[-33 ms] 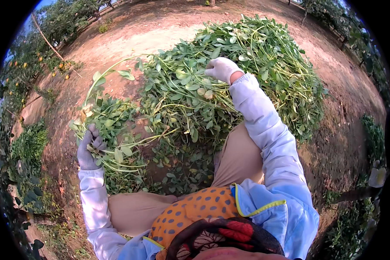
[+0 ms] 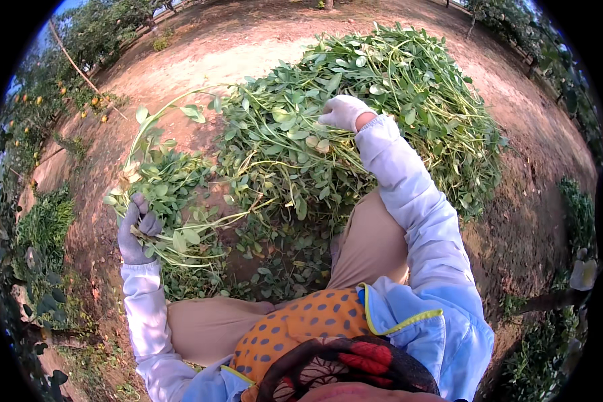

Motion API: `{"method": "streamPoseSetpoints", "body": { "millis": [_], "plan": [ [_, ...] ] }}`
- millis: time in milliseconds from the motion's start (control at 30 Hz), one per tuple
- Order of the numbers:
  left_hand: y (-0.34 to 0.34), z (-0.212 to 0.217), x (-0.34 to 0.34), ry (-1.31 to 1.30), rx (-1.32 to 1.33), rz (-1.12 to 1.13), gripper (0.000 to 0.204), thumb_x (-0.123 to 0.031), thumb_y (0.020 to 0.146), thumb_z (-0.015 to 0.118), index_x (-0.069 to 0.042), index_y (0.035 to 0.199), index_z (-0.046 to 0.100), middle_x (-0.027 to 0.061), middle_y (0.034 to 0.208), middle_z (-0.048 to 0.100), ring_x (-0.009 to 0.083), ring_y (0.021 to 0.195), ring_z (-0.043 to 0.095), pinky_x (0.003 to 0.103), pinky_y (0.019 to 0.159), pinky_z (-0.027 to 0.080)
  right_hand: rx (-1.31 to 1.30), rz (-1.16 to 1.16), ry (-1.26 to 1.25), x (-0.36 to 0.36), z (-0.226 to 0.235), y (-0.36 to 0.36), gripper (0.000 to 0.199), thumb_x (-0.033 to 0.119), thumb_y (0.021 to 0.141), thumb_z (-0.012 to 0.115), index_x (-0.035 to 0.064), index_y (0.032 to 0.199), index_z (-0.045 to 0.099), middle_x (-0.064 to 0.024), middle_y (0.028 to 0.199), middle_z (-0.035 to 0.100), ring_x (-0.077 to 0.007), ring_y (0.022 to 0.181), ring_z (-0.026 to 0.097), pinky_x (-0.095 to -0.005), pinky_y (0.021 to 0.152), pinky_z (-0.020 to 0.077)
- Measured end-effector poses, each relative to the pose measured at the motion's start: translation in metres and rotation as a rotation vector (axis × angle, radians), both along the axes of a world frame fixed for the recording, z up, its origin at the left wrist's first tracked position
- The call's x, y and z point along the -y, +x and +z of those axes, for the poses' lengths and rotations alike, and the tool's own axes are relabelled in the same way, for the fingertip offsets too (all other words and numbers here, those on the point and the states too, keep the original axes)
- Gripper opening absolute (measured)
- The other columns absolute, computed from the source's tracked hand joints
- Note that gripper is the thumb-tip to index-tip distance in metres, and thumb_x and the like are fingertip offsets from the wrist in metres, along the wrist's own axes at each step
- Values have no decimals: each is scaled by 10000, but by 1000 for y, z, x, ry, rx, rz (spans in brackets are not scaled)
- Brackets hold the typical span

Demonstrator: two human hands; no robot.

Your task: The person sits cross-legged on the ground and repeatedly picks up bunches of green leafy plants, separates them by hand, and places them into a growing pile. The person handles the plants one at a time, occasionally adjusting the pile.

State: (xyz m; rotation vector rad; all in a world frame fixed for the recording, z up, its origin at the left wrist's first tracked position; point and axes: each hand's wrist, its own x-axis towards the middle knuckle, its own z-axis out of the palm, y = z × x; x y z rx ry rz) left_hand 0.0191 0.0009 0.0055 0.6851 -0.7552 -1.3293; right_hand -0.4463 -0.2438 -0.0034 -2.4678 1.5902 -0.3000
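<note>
Left hand [image 2: 139,228], gloved, is curled around stems of a leafy bunch [image 2: 171,175], left of the heap [image 2: 415,87]. Right hand [image 2: 345,112], gloved, is over the heap, fingers bent; whether they grip stems cannot be determined. Legs [image 2: 374,238] are on the heap's near side; soil [image 2: 248,60] and trees [image 2: 104,33] lie beyond it.

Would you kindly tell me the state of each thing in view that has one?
Left hand: gloved, closed around leafy stems.
Right hand: gloved, bent at the plant heap, grip unclear.
Leafy stems: held, splayed.
Plant heap: loosely piled, green.
Jacket: open in front.
Orange fruits: hanging, ripeness unclear.
</note>
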Motion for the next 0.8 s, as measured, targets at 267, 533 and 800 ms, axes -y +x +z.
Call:
{"method": "streamPoseSetpoints", "body": {
  "millis": [267,533,800],
  "plan": [
    [10,-6,7,-145,48,-148,441,-420,1034,395,-42,1203,546,-51,549,434,65,338,334,215,345,268,-306,-82,-53,11,-48,25,253,284,757,706,113,942,728,-149,903,700,-310,921,675,-413,775,540],
    [-66,4,3,186,334,-165,513,-213,827,704,6,1252,515,28,821,543,159,692,551,331,611,454,447,97,59,-56,-8,69,313,286,871,620,36,1046,688,-191,931,695,-353,897,664,-418,815,506],
    [-99,-24,14,179,508,-380,521,-189,773,704,37,1213,541,113,832,658,237,667,648,381,671,578,550,670,-137,-176,-17,147,213,221,846,659,63,976,599,-125,812,617,-344,784,635,-415,694,502]
  ]
}}
